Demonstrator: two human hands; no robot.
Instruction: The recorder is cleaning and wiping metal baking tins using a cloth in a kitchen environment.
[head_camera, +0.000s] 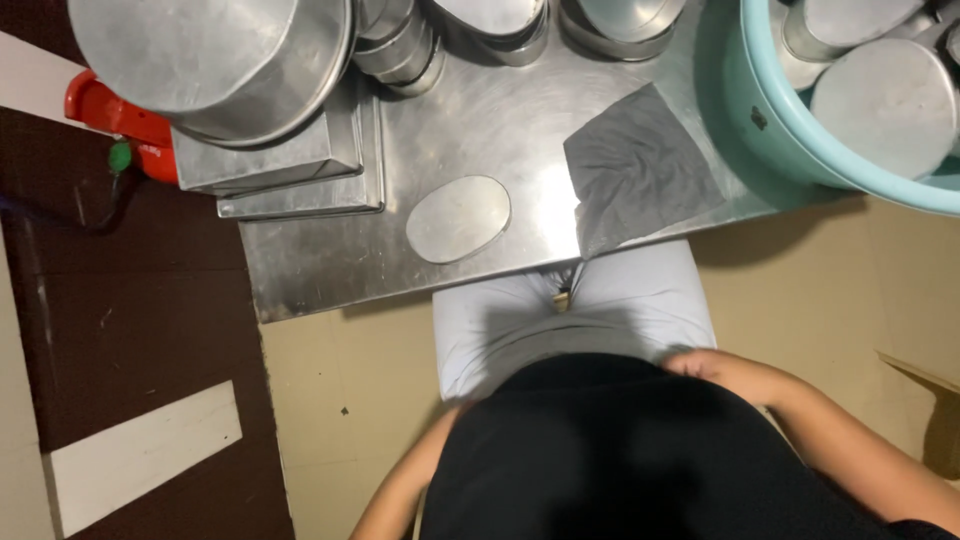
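Fingers: hidden, both hands tucked against the body, grip unreadable; right hand (712, 368) at the waist, left hand out of sight | nearest: grey cloth (640, 170) overhanging the tabletop (330, 270) edge, oval lid (458, 218) just left | advice: lift cloth by its hanging corner.

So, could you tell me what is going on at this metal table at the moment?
A person stands at the steel table, looking down, and handles nothing right now. The right hand rests against the person's waist, empty as far as shows; the left hand is hidden behind the body, only its forearm showing. On the table lie an oval metal lid and a grey cloth hanging over the near edge. Round metal tins sit in a light blue basin.
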